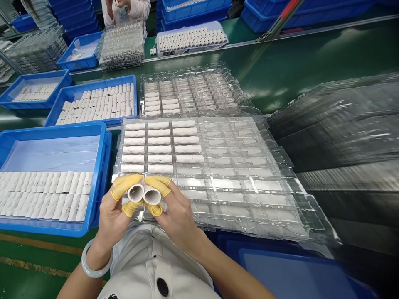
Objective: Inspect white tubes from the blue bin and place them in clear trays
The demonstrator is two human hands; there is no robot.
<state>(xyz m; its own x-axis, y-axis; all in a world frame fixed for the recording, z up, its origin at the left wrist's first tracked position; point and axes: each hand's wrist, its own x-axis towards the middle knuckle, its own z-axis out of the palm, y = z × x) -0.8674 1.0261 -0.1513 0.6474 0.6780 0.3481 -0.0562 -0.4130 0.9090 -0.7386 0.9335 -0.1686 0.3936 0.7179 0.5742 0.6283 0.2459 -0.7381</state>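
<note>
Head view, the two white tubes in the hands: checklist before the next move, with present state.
1. Grip: ok, left hand on the left tube, right hand on the right tube.
2. Yellow finger covers on the gripping fingers: ok.
3. Open ends unblocked: ok on the ends facing the camera.
4. Markings on the held tubes: cannot tell, fingers cover the sides.
5. Free pockets in the near clear tray: ok, the right-hand columns show no tubes.
6. All tubes in the near blue bin marked: not ok, only some show marks.
</note>
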